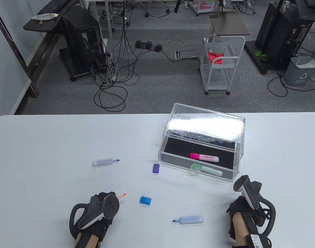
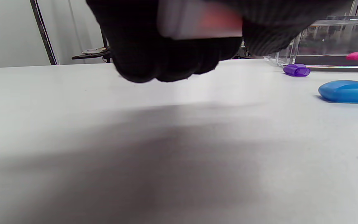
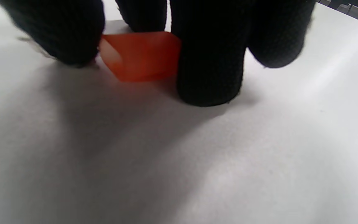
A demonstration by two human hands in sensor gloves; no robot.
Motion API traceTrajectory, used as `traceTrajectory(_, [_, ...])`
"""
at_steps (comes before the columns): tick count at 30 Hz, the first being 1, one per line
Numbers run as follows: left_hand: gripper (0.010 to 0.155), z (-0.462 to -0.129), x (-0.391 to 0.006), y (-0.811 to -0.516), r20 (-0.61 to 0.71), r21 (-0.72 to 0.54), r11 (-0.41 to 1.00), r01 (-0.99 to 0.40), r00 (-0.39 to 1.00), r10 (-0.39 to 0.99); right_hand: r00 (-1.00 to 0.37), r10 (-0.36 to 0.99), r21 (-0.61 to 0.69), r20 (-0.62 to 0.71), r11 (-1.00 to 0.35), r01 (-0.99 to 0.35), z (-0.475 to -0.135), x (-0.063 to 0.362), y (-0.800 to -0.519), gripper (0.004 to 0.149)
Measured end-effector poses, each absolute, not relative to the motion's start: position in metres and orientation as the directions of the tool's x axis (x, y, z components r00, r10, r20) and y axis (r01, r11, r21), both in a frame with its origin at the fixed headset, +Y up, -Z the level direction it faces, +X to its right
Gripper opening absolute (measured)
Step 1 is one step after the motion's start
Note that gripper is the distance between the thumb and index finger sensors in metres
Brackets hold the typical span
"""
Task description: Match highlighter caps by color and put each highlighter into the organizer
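Note:
My left hand (image 1: 105,200) grips an uncapped orange highlighter (image 2: 200,23); its orange tip (image 1: 122,195) sticks out to the right. My right hand (image 1: 241,205) is down on the table near the front right, thumb and fingers (image 3: 210,62) pinching an orange cap (image 3: 141,56) that touches the tabletop. An uncapped purple highlighter (image 1: 104,162) lies left of centre, with the purple cap (image 1: 156,168) by the organizer's corner. A blue cap (image 1: 145,200) and an uncapped blue highlighter (image 1: 189,219) lie between my hands. The clear organizer (image 1: 237,165) holds a pink highlighter (image 1: 204,157) and a green one (image 1: 206,169).
The organizer's clear lid (image 1: 206,124) stands raised over its back half, its open side facing me. The white table (image 1: 56,144) ends at a far edge, with the office floor, cables and a wire cart (image 1: 222,64) beyond.

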State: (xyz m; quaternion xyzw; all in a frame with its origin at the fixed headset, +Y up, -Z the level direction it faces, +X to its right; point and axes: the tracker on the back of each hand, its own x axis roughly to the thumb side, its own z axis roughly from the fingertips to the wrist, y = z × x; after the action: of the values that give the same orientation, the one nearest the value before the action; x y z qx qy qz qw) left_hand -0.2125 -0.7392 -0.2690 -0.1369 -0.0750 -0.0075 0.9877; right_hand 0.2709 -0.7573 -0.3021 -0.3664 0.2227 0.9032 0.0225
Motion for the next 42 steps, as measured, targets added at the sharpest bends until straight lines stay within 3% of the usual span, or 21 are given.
traceTrajectory(8, [0.058, -0.269, -0.212, -0.740, 0.155, -0.270, 0.962, 0.040, 0.988, 0.002, -0.782, -0.106, 0.405, -0.614, -0.893, -0.197, -0.304, 0.261, -0.756, 0.060])
traceTrajectory(14, [0.058, -0.270, -0.210, -0.739, 0.163, -0.263, 0.964, 0.034, 0.987, 0.009, -0.851, -0.027, 0.323, -0.525, -0.931, -0.169, -0.304, 0.237, -0.740, 0.061])
traceTrajectory(24, [0.057, -0.269, -0.203, -0.738, 0.192, -0.269, 0.963, -0.006, 0.979, 0.060, -0.890, 0.319, 0.095, -0.325, -0.926, -0.366, -0.299, 0.206, -0.726, 0.051])
traceTrajectory(32, [0.057, -0.264, -0.188, -0.735, 0.247, -0.266, 0.961, -0.072, 0.959, 0.141, -0.747, 0.641, -0.033, -0.174, -0.762, -0.647, -0.296, 0.182, -0.729, 0.047])
traceTrajectory(42, [0.057, -0.257, -0.168, -0.729, 0.337, -0.205, 0.972, -0.116, 0.924, 0.182, -0.543, 0.839, -0.125, -0.049, -0.544, -0.830, -0.286, 0.148, -0.730, 0.046])
